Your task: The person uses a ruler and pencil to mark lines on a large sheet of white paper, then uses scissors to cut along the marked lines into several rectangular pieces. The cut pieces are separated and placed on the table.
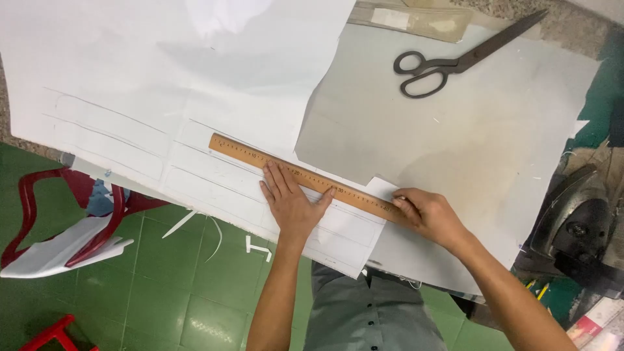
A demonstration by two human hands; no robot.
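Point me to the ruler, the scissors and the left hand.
ruler (244, 152), head view, bare wooden stretch near its far end.
scissors (463, 62), head view, at the pivot where the blades cross.
left hand (290, 203), head view, back of the hand.

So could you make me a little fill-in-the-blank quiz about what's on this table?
1. The left hand presses flat on a wooden ____.
2. The black scissors lie on the table with nobody ____ them.
3. The right hand is at the ruler's ____ end.
4. The ruler lies on white ____ marked with drawn lines.

Missing words: ruler; holding; right; paper
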